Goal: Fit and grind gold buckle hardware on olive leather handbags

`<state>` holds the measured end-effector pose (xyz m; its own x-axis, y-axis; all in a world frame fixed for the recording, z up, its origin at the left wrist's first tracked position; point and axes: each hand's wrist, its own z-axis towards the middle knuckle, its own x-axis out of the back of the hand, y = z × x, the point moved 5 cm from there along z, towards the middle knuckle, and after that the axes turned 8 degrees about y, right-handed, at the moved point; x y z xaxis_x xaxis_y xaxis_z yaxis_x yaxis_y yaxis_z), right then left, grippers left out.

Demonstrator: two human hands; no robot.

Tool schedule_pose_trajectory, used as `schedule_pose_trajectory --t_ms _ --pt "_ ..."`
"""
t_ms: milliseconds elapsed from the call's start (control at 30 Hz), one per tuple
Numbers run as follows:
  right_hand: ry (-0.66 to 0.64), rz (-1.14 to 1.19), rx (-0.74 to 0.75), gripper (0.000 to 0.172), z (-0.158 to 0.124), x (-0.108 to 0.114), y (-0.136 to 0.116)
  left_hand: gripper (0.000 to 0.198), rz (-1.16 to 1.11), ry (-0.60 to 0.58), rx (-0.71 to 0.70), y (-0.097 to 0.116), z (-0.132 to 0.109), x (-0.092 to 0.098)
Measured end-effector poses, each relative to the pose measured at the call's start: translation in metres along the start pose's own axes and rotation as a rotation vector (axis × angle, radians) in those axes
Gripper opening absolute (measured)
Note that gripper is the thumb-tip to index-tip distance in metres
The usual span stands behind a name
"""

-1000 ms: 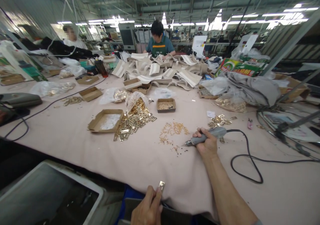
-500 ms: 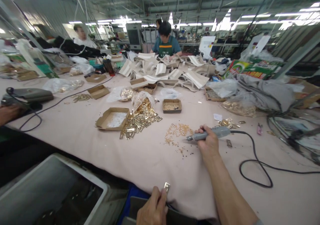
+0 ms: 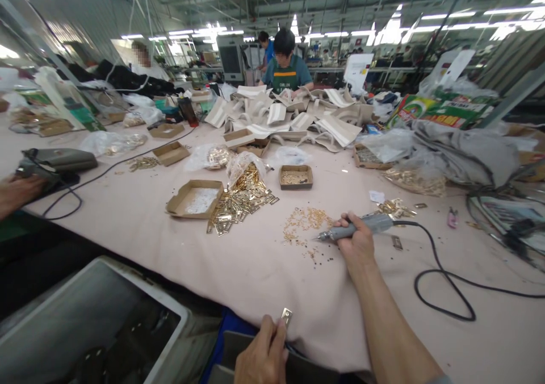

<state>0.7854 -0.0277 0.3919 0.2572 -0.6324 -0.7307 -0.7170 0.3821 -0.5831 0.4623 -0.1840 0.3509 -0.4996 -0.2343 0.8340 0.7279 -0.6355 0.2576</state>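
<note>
My right hand [image 3: 357, 242] is closed around a grey corded electric screwdriver [image 3: 361, 226], its tip pointing left over a scatter of small gold screws [image 3: 303, 222] on the pale cloth-covered table [image 3: 255, 270]. My left hand [image 3: 261, 358] sits low at the table's near edge and pinches a small gold metal plate [image 3: 286, 316] between thumb and fingers. A heap of similar gold plates [image 3: 240, 199] spills from a clear bag beyond the screws.
An open cardboard tray [image 3: 195, 199] lies left of the plate heap, a smaller box [image 3: 295, 176] behind it. The tool's black cable [image 3: 443, 276] loops right. A grey bin [image 3: 93, 327] stands lower left. A person in a green apron [image 3: 286, 69] works opposite; another person's hand [image 3: 17, 193] rests far left.
The view has drifted slightly, so everything sits a little to the right. Both hands keep their grips and stay almost still.
</note>
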Motion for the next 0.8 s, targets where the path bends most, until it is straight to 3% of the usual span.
schedule_pose_trajectory --t_ms 333,800 --pt "-0.004 -0.042 0.002 0.026 -0.007 -0.006 0.011 0.054 0.037 0.023 0.006 0.000 -0.001 -0.004" --pt "-0.008 -0.024 -0.021 0.022 -0.002 -0.001 0.006 0.050 0.048 0.004 -0.051 -0.001 0.000 -0.004"
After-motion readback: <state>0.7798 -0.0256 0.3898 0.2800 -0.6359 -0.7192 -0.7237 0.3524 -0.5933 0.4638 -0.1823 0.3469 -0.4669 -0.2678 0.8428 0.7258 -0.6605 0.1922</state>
